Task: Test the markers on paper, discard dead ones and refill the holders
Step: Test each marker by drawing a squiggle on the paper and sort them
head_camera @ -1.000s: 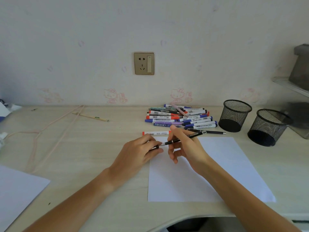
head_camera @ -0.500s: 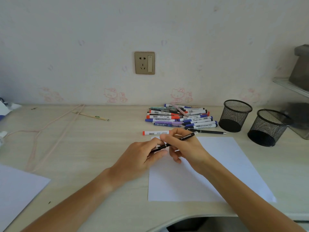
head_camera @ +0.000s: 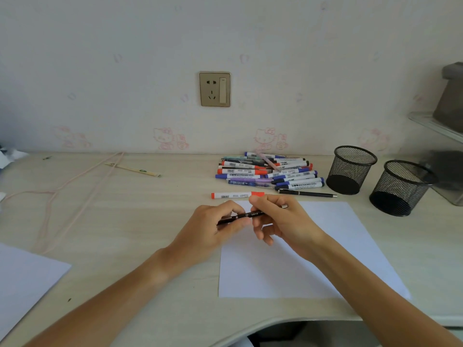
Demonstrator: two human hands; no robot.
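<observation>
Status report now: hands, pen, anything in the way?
Left hand and right hand both grip black pen, above white paper. Mesh holders empty. Nothing blocking.

A pale wall [head_camera: 275,46] fills the upper half, printed with faint pink cartoon cats along its lower edge; a gold-toned socket plate [head_camera: 214,89] with a switch sits near the middle; below runs a light wood-grain surface [head_camera: 140,221], its near edge curving inward at the bottom; at far right a glass shelf [head_camera: 436,126] carries a blurred grey box [head_camera: 451,96]; soft, even daylight, with no hard shadows.
</observation>
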